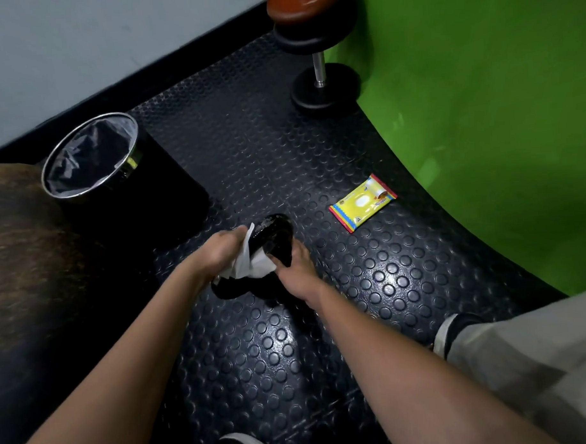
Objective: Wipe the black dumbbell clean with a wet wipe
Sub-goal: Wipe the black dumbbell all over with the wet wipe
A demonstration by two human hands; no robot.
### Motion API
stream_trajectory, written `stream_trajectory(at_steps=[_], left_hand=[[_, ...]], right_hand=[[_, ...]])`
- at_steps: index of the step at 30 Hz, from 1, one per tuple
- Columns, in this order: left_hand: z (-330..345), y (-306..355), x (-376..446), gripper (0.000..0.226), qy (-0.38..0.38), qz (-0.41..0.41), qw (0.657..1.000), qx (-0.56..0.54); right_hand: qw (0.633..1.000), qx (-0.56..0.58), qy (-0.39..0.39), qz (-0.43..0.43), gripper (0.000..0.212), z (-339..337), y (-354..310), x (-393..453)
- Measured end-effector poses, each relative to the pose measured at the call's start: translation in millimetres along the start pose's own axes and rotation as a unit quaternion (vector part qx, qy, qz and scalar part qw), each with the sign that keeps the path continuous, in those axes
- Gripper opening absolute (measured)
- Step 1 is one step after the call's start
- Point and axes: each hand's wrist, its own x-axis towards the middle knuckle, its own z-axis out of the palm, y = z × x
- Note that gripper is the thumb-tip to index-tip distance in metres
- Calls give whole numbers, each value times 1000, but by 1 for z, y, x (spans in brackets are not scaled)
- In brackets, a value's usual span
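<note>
left hand (219, 254) pinches wipe (248, 263) on dumbbell (274, 239); right hand (295, 271), at its 5 o'clock, grips it. likely heavy, rigid, slick when wet: hold the head.

Dim scene, glare on the studded floor mat (273, 348), blurred left edge, wide-angle bending at the borders.

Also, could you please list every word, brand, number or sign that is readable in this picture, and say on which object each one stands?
Yellow wet wipe pack: it carries printed lettering and a small triangle sign near one corner, but all of it is too small and blurred to read.
Black dumbbell, bin, far dumbbell: no text visible.
So nothing can be quoted with confidence.
</note>
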Motion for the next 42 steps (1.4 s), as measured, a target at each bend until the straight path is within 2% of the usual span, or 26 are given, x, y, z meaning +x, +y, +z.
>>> stream_trajectory(at_steps=[2,8,15,19,20,23,27,33,37,42], left_hand=[[3,13,1,47,-1,17,1000,25],[20,42,7,53,13,50,994,95],[2,-12,0,57,18,29,999,17],[-3,-43,-18,74,23,9,999,-37],[-1,-46,-22,74,33,10,998,-56],[8,-47,-28,49,56,11,995,-77],[9,-36,-23,53,48,14,996,-70],[7,-1,9,51,16,14,999,30],[10,17,23,46,2,6,1000,6],[13,34,24,39,0,34,999,-11]], right_hand=[[1000,-24,5,0,82,2,-1,0],[1000,-28,5,7,83,4,0,2],[1000,-11,-8,8,87,1,0,2],[1000,-21,-2,10,87,0,-3,2],[1000,-19,-4,10,87,0,-3,2],[1000,-19,-5,12,87,0,-2,1],[999,-30,-9,18,87,-1,-4,1],[1000,-1,-5,15,87,0,-1,1],[999,-46,-9,16,86,1,-2,1],[999,-45,6,10,82,4,-1,3]])
